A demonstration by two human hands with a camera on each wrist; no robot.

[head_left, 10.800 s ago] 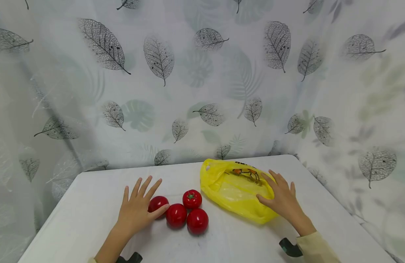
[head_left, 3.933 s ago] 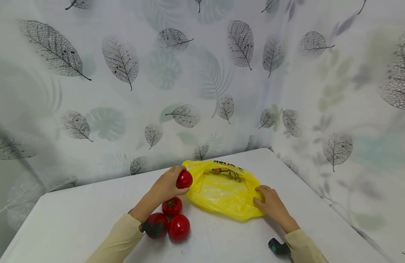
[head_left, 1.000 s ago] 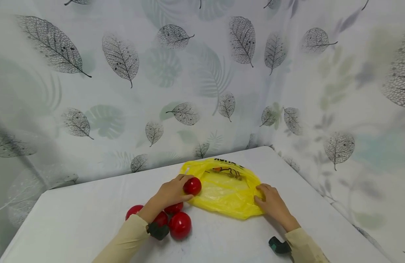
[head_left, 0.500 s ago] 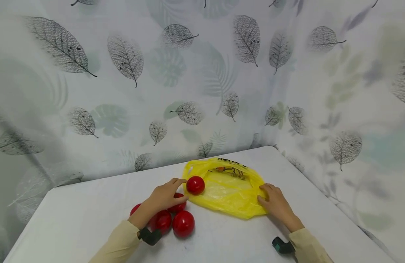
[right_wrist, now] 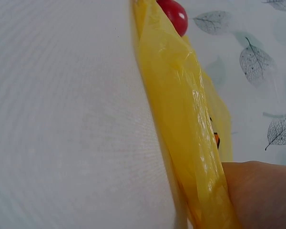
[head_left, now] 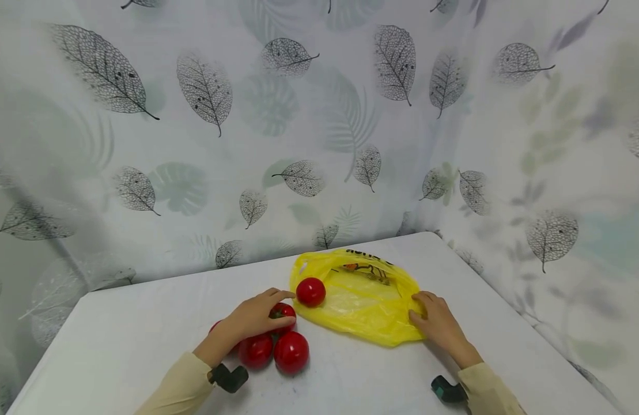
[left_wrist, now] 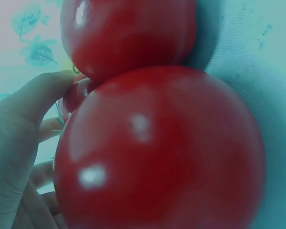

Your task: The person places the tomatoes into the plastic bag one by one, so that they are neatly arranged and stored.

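My left hand [head_left: 254,316] curves loosely over a red tomato with a green stem [head_left: 283,314]. Thumb and fingers lie on either side of it; I cannot tell how firmly they touch. In the left wrist view, two large tomatoes [left_wrist: 162,152] fill the front and partly hide that one. Another red tomato [head_left: 311,292] lies at the left side of the yellow plastic bag [head_left: 350,314], apart from my fingers. My right hand [head_left: 443,323] holds the bag's right edge between thumb and fingers. In the right wrist view the folded plastic hides most of this hand.
Two tomatoes [head_left: 291,353] sit in front of the left hand, and another [head_left: 215,325] is mostly hidden behind the left wrist. A white tabletop [head_left: 340,386] bears everything. Leaf-patterned curtains [head_left: 298,132] stand behind and to the right.
My left hand carried a tomato to the bag's left side, let it go, and has drawn back left over the stemmed tomato. The right hand came to the bag's edge earlier and stays there.
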